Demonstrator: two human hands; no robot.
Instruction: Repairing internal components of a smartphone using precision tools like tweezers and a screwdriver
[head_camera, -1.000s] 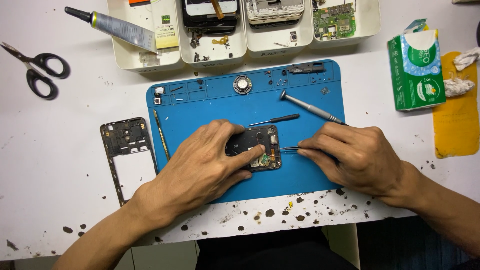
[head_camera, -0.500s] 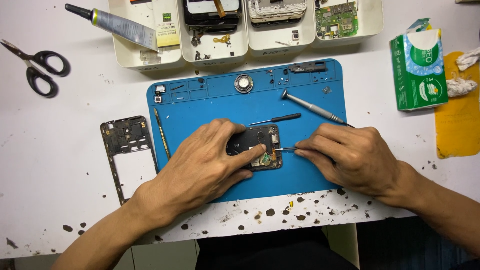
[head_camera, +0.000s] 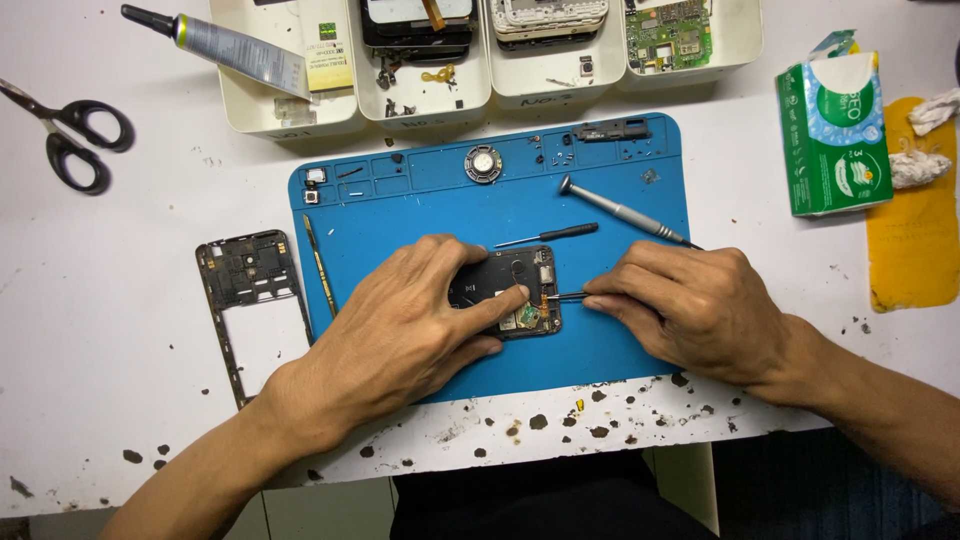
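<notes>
Left hand: your left hand lies flat over the opened phone, fingers spread and pressing it down onto the blue work mat; it pins the phone rather than closing around it.
Right hand: your right hand is pinched shut on a pair of tweezers, whose tips reach the phone's right edge near its lower corner.
Phone: it sits at the middle of the mat, dark back facing up, its left part hidden under your fingers.
Mat edges: the near edge runs just under both wrists; the bare mat to the right of the phone is taken up by your right hand.
Room above: a small black screwdriver lies just above the phone, and a grey-handled screwdriver slants from the mat's upper middle down to your right knuckles. Both are close to your fingers.
Room left: a thin metal spudger lies along the mat's left edge, and a phone frame rests on the white tabletop just beyond it.
Far edge: white parts trays line the back, with a glue tube lying across the leftmost one.
Outer corners: scissors sit far left; a green tissue pack sits far right, well apart from your hands.
</notes>
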